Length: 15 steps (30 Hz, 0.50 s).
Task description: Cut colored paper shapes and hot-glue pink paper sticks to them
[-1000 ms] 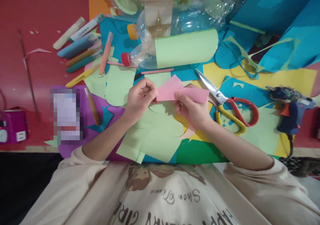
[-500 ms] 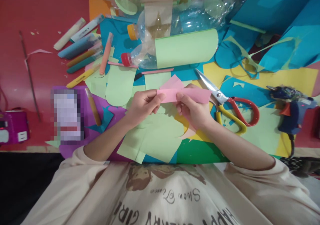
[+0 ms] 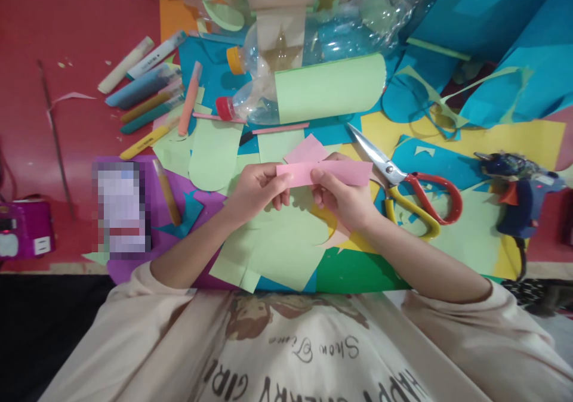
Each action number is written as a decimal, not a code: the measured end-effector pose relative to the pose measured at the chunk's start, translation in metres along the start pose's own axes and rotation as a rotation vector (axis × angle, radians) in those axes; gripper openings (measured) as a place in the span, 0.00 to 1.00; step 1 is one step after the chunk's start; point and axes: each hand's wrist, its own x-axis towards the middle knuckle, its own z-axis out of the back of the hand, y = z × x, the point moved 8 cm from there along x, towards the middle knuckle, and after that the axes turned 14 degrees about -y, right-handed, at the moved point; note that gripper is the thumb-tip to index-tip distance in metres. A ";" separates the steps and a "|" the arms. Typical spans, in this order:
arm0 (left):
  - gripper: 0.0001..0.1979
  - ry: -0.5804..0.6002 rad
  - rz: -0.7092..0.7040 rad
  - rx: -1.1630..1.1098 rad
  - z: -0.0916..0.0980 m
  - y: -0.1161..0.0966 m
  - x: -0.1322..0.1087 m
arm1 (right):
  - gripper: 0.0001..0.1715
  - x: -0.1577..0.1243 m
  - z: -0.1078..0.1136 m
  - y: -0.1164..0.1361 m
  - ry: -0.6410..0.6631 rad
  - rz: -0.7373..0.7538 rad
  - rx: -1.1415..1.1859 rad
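A folded pink paper [image 3: 333,172] is held flat between both hands, a little above a pile of light green paper sheets [image 3: 277,241]. My left hand [image 3: 257,190] pinches the paper's left end with thumb and fingers closed on it. My right hand [image 3: 342,196] grips the paper near its middle, thumb on top. A pointed pink flap sticks up behind the strip.
Scissors with red and yellow handles [image 3: 403,181] lie just right of my right hand. A blue glue gun [image 3: 519,190] rests at the right edge. Plastic bottles [image 3: 277,92], one wrapped in green paper, lie beyond. Markers and sticks [image 3: 147,98] lie at upper left. A purple device [image 3: 24,229] sits far left.
The pink paper has been folded narrower and turned level. My left hand slid lower and its thumb now lies along the strip's left end.
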 end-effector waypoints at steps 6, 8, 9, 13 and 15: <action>0.13 0.024 0.033 0.031 -0.004 0.003 -0.002 | 0.17 -0.004 -0.007 0.003 0.072 0.023 -0.172; 0.13 -0.006 0.019 0.001 -0.001 0.001 0.000 | 0.14 -0.004 -0.008 0.004 0.089 0.049 -0.152; 0.13 -0.023 0.012 -0.017 0.001 0.000 0.001 | 0.13 -0.004 -0.008 0.005 0.097 0.058 -0.125; 0.13 -0.076 0.006 -0.063 0.007 -0.004 0.004 | 0.08 -0.002 -0.006 0.005 0.101 0.051 0.004; 0.13 -0.086 0.012 -0.042 0.008 -0.004 0.004 | 0.09 0.000 -0.003 0.006 0.062 0.038 0.069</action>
